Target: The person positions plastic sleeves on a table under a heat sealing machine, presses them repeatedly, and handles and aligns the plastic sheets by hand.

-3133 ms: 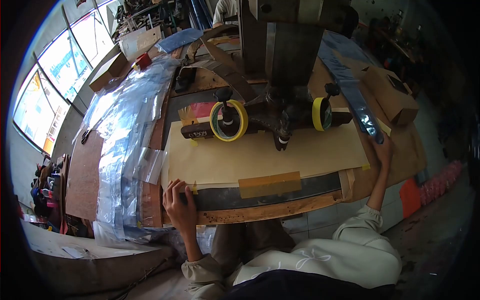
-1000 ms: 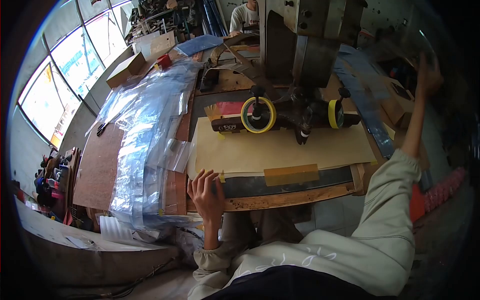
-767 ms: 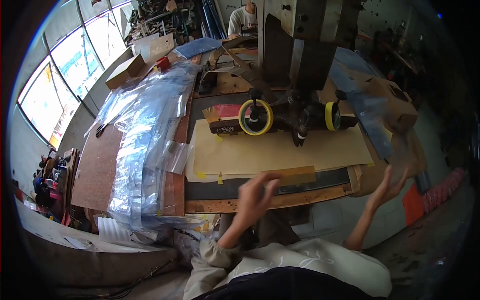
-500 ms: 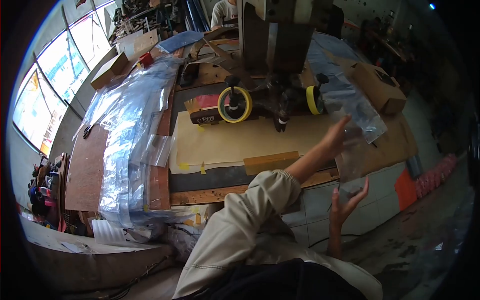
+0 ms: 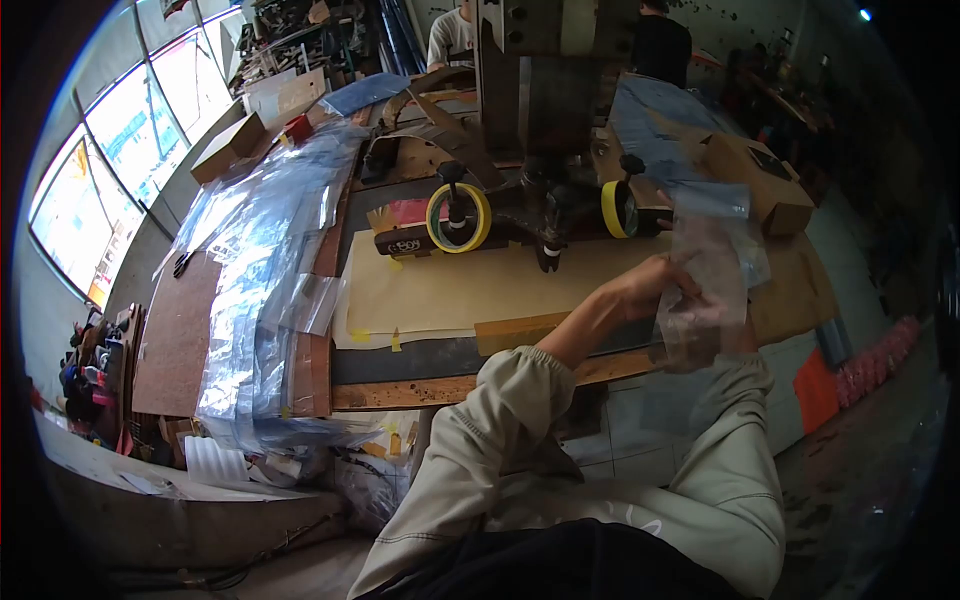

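A thin clear plastic bag [image 5: 712,225] hangs upright in front of me at the table's right side. My left hand [image 5: 652,286] is closed on its left edge, fingers bent inward. My right hand [image 5: 712,318] shows through the film, with its fingers at the bag near the left fingertips; the film blurs their exact hold. Beyond my left hand, a sheet of tan paper [image 5: 450,290] lies under the heat-sealer-like machine [image 5: 545,110], which carries two yellow tape rolls [image 5: 484,222] [image 5: 610,210].
Stacked clear plastic bags [image 5: 250,300] cover the table's left side. A cardboard box [image 5: 755,185] stands at the right, and another box [image 5: 228,148] at the far left. One person [image 5: 450,38] is at the back, another in dark clothing [image 5: 655,48] further right.
My hands, apart before, have come together at the bag. The right has risen and the left has lowered and drawn in. The bag is now held upright, and the view has shifted slightly.
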{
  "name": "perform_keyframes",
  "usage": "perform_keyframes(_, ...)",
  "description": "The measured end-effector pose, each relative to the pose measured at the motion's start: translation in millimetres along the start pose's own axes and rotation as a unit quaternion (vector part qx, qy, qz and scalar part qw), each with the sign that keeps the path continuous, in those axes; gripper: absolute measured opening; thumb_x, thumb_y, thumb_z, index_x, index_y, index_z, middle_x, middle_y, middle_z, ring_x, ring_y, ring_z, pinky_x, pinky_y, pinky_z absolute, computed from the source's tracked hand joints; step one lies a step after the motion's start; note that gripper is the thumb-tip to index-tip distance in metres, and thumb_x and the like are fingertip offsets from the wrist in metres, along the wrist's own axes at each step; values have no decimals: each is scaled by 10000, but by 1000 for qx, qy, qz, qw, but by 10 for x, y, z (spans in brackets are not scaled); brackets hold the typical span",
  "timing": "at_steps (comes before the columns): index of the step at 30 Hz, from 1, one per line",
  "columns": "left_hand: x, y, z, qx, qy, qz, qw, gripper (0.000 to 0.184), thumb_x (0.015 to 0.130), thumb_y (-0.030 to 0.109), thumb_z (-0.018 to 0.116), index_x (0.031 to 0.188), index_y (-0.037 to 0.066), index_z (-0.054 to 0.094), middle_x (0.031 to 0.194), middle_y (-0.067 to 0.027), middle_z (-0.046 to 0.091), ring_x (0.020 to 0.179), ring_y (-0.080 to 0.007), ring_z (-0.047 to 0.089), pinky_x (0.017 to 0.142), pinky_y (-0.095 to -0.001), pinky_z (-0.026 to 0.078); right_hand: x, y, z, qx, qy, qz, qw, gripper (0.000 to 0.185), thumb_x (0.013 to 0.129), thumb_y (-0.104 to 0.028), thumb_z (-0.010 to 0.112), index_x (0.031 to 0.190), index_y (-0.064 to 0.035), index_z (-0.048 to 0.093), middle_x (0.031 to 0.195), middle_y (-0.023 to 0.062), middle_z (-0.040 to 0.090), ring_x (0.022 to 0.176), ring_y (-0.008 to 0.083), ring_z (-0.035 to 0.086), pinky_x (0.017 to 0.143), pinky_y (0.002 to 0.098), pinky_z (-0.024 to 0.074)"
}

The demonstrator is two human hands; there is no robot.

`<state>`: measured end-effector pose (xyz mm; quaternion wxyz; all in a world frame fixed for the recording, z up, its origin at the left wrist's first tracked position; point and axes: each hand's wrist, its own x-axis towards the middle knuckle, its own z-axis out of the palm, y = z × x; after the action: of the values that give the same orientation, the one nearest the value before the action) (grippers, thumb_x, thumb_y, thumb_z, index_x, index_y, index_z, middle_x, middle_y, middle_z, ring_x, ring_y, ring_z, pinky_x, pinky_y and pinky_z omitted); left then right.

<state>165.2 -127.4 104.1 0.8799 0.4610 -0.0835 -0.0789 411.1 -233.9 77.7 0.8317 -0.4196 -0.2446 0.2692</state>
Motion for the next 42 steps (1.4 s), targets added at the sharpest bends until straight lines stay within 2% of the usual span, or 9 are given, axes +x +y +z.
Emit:
perform_keyframes(17,-445,-18,40,289,-15,17,957,572,719,13,499,1290,40,487,1342,-89,458,1142,-192,489,956,-296,388,-445,-359,6,-108,185,-105,971,425,927,-246,491,1267,3,427,1259,128,464,1171,198,434,966,358,380)
perform_keyframes(19,-406,-54,30,283,-16,-2,959,511,787,51,497,1298,48,480,1336,-90,462,1150,-190,481,962,-298,384,-835,-324,93,-322,315,-224,864,415,894,-160,516,1268,-5,428,1251,137,467,1180,204,436,978,354,373)
perform_keyframes(21,-391,-56,47,244,-17,-21,969,453,853,100,488,1304,51,473,1316,-94,479,1144,-187,485,962,-303,386,-1033,-173,-249,-526,322,-435,656,434,856,-35,509,1284,-20,438,1206,124,521,1184,227,456,1032,372,336)
perform_keyframes(25,-353,-116,34,211,6,16,977,394,943,190,455,1306,35,466,1222,-103,547,1073,-175,528,925,-307,419,-1243,90,-467,-551,0,-33,834,395,806,-102,601,1182,-18,514,1126,141,582,1043,246,560,887,319,427)
perform_keyframes(28,-348,-100,52,285,-25,57,956,380,949,188,452,1281,6,487,1137,-102,596,1030,-170,553,916,-312,430,-1087,433,-253,-635,-12,-19,772,358,799,-90,606,1138,-9,524,1035,131,622,968,247,597,815,330,462)
perform_keyframes(32,-644,-36,111,322,-61,17,945,356,933,159,468,1225,-35,530,1081,-108,623,993,-172,577,885,-306,454,-503,981,-896,-406,67,-52,910,302,793,-100,620,1071,-13,540,960,118,639,873,247,615,744,344,477)
perform_keyframes(36,-1196,82,-109,283,14,16,959,330,899,126,500,1175,-44,562,1079,-114,628,955,-175,589,836,-300,474,-475,18,-200,-544,-3,-33,838,262,773,-87,629,1017,-15,566,826,51,599,718,168,570,631,300,451)
perform_keyframes(38,-1444,147,-291,297,44,11,954,326,876,120,510,1162,-19,584,1096,-116,629,1014,-188,568,856,-294,448,-300,30,-765,-625,40,-288,725,223,776,-93,618,984,-19,580,726,-4,540,644,88,505,562,267,408)
perform_keyframes(42,-1874,434,-60,215,49,-83,972,298,851,110,571,1108,-37,603,1063,-109,624,967,-183,574,829,-287,429,-270,-360,-1753,-515,204,-20,832,157,760,-112,630,893,-32,610,714,-18,535,615,104,476,561,290,397)
